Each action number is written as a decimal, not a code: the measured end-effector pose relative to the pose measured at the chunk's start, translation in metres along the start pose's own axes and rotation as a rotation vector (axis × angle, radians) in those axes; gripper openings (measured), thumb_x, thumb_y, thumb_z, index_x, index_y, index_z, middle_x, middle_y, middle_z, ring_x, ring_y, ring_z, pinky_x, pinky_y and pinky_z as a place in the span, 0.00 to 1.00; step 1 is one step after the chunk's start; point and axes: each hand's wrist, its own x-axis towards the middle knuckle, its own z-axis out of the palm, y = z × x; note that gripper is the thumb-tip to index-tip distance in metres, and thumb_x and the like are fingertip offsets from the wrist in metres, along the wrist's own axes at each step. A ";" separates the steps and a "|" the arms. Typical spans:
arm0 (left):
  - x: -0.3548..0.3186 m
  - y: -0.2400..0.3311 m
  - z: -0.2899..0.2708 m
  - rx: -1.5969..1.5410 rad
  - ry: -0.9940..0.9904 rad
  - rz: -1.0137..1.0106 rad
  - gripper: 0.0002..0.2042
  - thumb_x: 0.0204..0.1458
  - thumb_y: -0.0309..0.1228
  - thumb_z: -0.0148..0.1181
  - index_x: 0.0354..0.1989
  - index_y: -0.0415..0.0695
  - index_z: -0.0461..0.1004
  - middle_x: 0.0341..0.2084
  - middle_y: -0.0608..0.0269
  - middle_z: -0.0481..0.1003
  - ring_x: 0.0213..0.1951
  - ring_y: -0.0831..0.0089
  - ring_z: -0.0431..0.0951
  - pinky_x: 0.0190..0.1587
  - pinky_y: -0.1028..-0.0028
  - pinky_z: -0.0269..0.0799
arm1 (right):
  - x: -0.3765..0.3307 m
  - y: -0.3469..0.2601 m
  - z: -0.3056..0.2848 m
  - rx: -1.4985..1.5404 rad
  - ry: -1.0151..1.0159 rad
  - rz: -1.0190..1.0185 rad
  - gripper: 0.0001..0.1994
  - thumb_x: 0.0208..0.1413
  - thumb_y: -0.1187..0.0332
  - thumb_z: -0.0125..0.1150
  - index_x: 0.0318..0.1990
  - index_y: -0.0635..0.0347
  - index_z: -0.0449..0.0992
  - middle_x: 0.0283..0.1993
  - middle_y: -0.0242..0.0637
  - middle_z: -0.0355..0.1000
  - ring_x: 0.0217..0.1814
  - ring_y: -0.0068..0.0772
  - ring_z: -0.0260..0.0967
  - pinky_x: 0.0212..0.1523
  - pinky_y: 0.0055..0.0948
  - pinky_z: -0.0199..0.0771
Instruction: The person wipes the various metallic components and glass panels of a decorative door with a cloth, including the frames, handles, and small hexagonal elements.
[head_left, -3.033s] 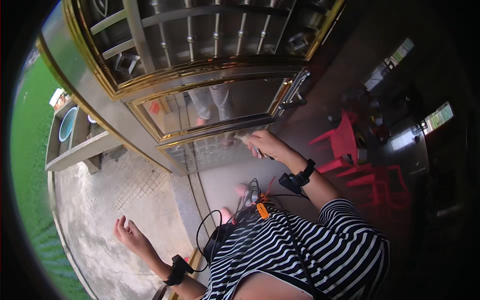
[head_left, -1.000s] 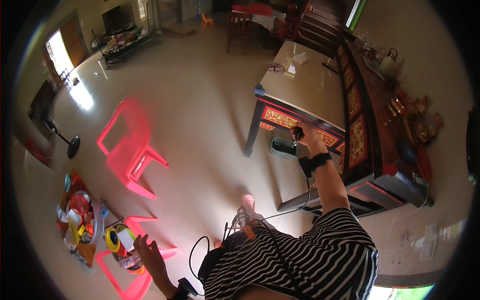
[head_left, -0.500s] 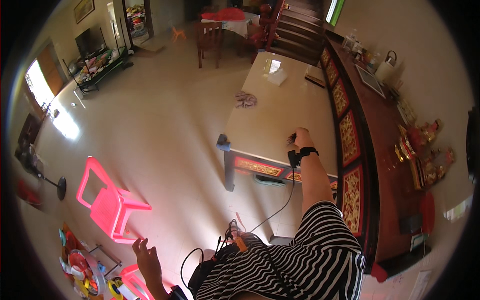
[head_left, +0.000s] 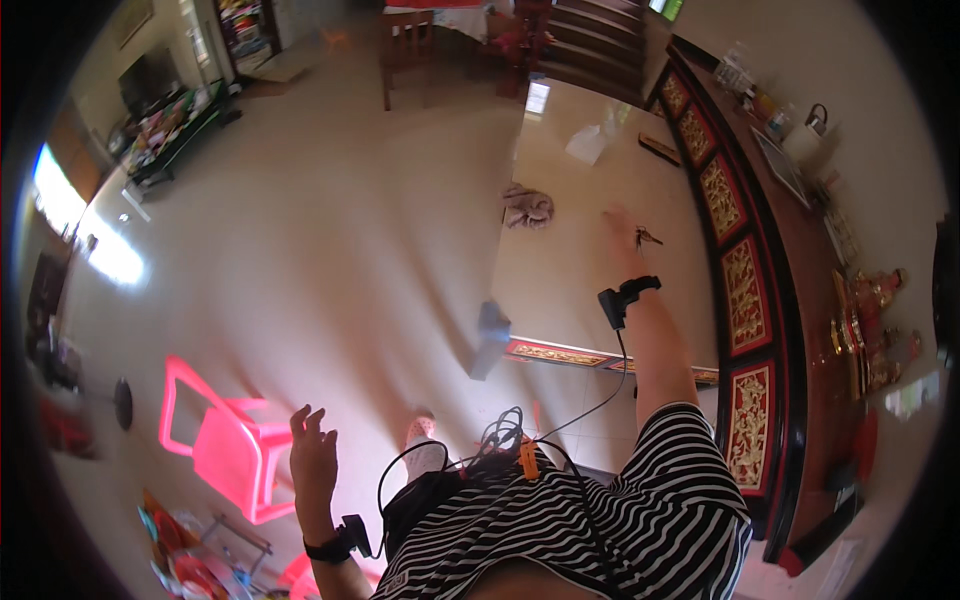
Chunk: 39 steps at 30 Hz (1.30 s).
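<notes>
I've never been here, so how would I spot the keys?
Find the big pale tabletop beside carved gold panels. On it, beside the person's blurred right hand, lie the keys: a small, dark, spiky cluster, unlike the crumpled cloth.

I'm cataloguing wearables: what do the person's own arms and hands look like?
Both the left hand and the right hand, which is blurred, look ungloved. The left wristband and right wristband are black and boxy; a thin dark cable leaves the right one. The right sleeve is short, striped black-and-white.
</notes>
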 end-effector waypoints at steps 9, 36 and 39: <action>0.162 -0.030 -0.012 0.011 -0.266 0.364 0.17 0.54 0.21 0.60 0.53 0.40 0.69 0.51 0.47 0.70 0.49 0.46 0.75 0.47 0.56 0.74 | -0.020 -0.033 0.120 -0.687 0.317 0.025 0.08 0.58 0.68 0.55 0.39 0.58 0.80 0.45 0.51 0.75 0.50 0.53 0.74 0.50 0.46 0.76; -0.003 0.220 0.100 -0.122 -1.098 1.370 0.15 0.58 0.24 0.59 0.53 0.38 0.73 0.46 0.51 0.76 0.42 0.57 0.80 0.45 0.65 0.76 | -0.751 -0.008 -0.160 0.978 1.024 0.317 0.20 0.64 0.58 0.57 0.48 0.71 0.75 0.43 0.46 0.76 0.42 0.34 0.76 0.43 0.30 0.77; -0.105 0.248 0.104 -0.183 -1.321 1.472 0.16 0.57 0.23 0.60 0.55 0.39 0.73 0.48 0.51 0.76 0.40 0.61 0.81 0.44 0.68 0.77 | -0.847 0.006 -0.164 0.938 1.104 0.445 0.21 0.64 0.56 0.58 0.44 0.71 0.77 0.43 0.44 0.77 0.42 0.33 0.75 0.44 0.32 0.77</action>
